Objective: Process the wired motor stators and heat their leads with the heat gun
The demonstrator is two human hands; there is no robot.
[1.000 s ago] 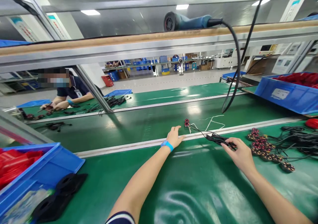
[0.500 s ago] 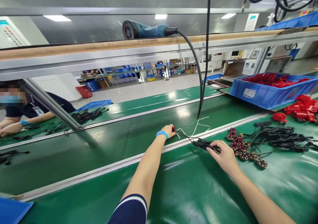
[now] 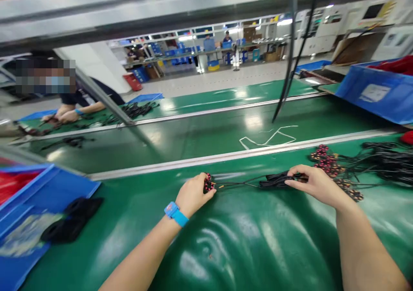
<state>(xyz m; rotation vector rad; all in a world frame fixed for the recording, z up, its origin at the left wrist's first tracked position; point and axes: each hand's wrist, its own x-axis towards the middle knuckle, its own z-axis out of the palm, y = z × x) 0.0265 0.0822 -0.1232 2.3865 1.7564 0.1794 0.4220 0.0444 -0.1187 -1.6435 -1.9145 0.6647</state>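
Observation:
My left hand (image 3: 192,194), with a blue wristband, is closed round a small dark coil with red windings (image 3: 207,183) on the green bench mat (image 3: 245,248). Thin black wires run from that coil to a black wire bundle (image 3: 278,180), which my right hand (image 3: 314,184) pinches at its right end. The wires are stretched between my two hands, low over the mat.
A heap of similar red coils and black leads (image 3: 355,170) lies right of my right hand. White strings (image 3: 267,139) lie on the dark conveyor belt. Blue bins stand at left (image 3: 48,196) and right (image 3: 377,94). A person (image 3: 75,106) works across the belt.
My left hand has pulled the coil back from the conveyor's edge onto the near mat. My right hand stays on the wire bundle. The white strings now lie alone on the belt.

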